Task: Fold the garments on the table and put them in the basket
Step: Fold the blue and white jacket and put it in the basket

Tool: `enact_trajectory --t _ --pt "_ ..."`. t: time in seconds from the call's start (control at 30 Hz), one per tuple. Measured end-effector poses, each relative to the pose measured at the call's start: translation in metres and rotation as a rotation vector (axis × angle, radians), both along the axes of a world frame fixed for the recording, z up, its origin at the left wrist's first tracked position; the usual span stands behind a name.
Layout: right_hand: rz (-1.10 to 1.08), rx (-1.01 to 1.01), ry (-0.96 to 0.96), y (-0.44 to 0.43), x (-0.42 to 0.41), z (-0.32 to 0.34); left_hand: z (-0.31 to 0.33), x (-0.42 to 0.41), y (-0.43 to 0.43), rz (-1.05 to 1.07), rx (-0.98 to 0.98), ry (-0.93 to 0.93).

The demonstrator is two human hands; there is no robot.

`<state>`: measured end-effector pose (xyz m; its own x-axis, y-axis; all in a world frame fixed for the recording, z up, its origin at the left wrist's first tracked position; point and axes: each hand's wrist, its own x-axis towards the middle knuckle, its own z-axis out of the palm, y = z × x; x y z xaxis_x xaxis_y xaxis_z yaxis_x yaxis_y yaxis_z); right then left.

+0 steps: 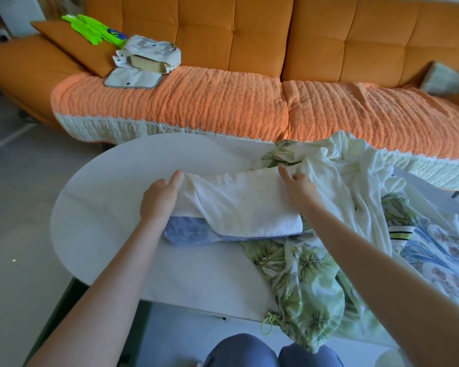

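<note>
- The white folded garment (239,202) lay as a long band across the middle of the white oval table (112,197), its near edge resting on a pale blue garment (186,234) that showed from beneath it.
- The table stood just before a tufted orange sofa (223,30), whose seat wore an orange ribbed knit cover (196,102) with a cream border; grey floor (16,207) showed to the left.
- On the table's right half a heap of unfolded clothes crowded the band's right end: a crumpled cream garment (355,176) on top, a green leaf-print garment (310,282) spilling over the near edge, and a blue floral cloth (435,250) at the far right.
- On the sofa's left end sat a beige fabric bag (149,53) and, behind it, a neon green item (90,30) on an orange cushion.
- Our knees in blue trousers (270,350) showed at the bottom.
- Our left hand (161,200) rested at the band's left end, fingers fairly straight and close together; the thumb was hidden by the cloth, so we could not tell whether it pinched the edge.
- Our right hand (300,189) lay on the band's far right corner, touching the cream heap, with fingers extended, loosely together and flat on the cloth.
</note>
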<state>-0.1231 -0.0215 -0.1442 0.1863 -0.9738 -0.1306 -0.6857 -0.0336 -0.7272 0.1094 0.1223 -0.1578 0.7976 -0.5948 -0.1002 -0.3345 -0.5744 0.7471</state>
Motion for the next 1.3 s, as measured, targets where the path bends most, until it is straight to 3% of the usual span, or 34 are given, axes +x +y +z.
enact_trajectory --t 0.1,0.27,0.43,0.6,0.7,0.8,0.9,1.0,1.1,1.17,1.23,1.3 --pt "-0.018 0.026 -0.082 -0.014 0.014 0.001 -0.005 0.005 -0.018 -0.025 -0.006 -0.036" --pt "-0.146 -0.017 -0.111 -0.021 0.020 -0.019 -0.018 0.004 -0.019 0.162 -0.137 0.004" --pt "-0.170 0.040 0.022 -0.023 0.021 -0.025 -0.034 0.010 -0.011 0.176 -0.095 0.048" --pt "-0.110 -0.025 0.086 -0.019 0.019 -0.012 -0.021 0.005 -0.006 0.119 -0.059 -0.037" --pt "0.027 -0.311 0.101 0.007 0.016 -0.002 -0.004 -0.009 0.008 0.016 -0.179 -0.292" --pt "0.343 -0.607 0.193 0.041 0.012 0.004 -0.007 -0.039 0.023 -0.320 -0.280 -0.513" --pt "0.647 -0.456 0.362 0.060 0.003 -0.018 -0.031 -0.056 0.037 -0.576 -0.053 -0.516" --pt "0.662 -0.368 0.404 0.055 0.000 -0.039 -0.053 -0.049 0.038 -0.650 0.062 -0.541" --pt "0.700 -0.293 0.375 0.050 0.002 -0.036 -0.047 -0.044 0.040 -0.663 -0.005 -0.398" --pt "0.736 -0.293 0.305 0.050 -0.005 -0.027 -0.042 -0.040 0.051 -0.650 -0.086 -0.404" --pt "0.749 -0.387 0.275 0.054 -0.020 -0.016 -0.040 -0.035 0.069 -0.592 -0.185 -0.471" --pt "0.784 -0.572 0.384 0.063 -0.036 -0.012 -0.041 -0.033 0.085 -0.538 -0.274 -0.492"
